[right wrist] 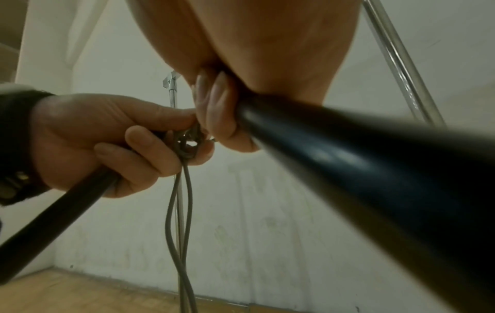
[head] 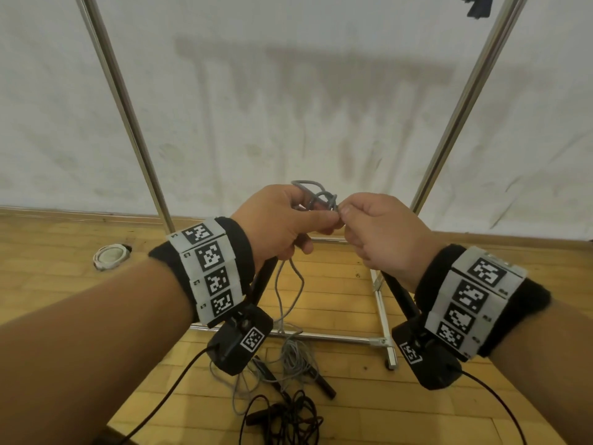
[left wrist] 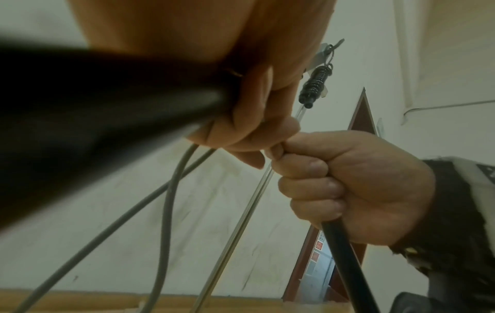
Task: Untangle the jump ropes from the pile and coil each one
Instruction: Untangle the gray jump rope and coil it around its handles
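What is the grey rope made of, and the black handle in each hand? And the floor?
Grey rope: probably a plastic-coated cord; smooth, matte, and it bends into springy loops.
Black handles, one in the right hand and one in the left hand: likely hard plastic, since the near one shows a soft shine.
Floor: wood strips with visible seams, lightly glossy.

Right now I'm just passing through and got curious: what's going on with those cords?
A person is untangling jump ropes. Both hands are raised: the left hand and right hand each grip a black handle and pinch a knot in the grey rope between them. The rest of the grey rope hangs down to a loose heap on the wooden floor. A black rope lies tangled beside it, not yet coiled.
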`<state>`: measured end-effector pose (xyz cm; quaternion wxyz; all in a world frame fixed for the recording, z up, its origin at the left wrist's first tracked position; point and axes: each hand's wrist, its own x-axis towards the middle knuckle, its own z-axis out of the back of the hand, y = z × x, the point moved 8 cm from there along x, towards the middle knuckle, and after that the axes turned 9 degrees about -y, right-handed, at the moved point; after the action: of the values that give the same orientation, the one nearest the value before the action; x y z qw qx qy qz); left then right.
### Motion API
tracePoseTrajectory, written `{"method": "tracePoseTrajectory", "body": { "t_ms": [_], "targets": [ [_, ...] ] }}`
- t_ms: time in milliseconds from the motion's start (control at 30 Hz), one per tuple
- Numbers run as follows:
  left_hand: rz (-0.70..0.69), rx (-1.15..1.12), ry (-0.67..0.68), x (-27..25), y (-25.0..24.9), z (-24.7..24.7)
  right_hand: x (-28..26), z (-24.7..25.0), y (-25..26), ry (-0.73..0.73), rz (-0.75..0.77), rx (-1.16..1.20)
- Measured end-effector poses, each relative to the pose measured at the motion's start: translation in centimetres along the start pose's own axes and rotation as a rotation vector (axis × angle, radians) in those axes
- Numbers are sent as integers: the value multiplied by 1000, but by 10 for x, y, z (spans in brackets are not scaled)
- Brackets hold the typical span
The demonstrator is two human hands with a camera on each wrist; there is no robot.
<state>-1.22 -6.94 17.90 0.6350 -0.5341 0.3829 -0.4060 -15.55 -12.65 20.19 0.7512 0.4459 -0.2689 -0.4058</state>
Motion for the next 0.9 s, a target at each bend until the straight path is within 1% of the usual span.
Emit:
{"method": "tracePoseTrajectory", "body": {
  "t_ms": [100,167,267,367,467,533,600,700,800,900],
  "targets": [
    [22,9,-9,0,1,-1,3,-3,4,13,48,-94],
    [49,-18,-38,1,3,1,4,-4,5,44,55,-128],
    [87,-178,-93,4,5,9,3,-7,2,125,-10,0],
    [80,-328,-156,8,1,23,-1,-7,-6,194,-70,66],
    [108,-346,-226,10,4,35,-3,-4,-9,177,-36,25],
    [126,-346,-216,10,7,33,0,-1,-7,149,-9,-10],
    [133,-343,-180,9,8,26,2,1,-1,120,52,-117],
    [138,-342,-136,7,11,17,2,-1,10,115,195,-352],
    [166,-360,-112,6,16,13,1,-5,14,137,241,-500],
    [196,-401,-87,5,19,11,1,-6,14,144,261,-577]
  ]
}}
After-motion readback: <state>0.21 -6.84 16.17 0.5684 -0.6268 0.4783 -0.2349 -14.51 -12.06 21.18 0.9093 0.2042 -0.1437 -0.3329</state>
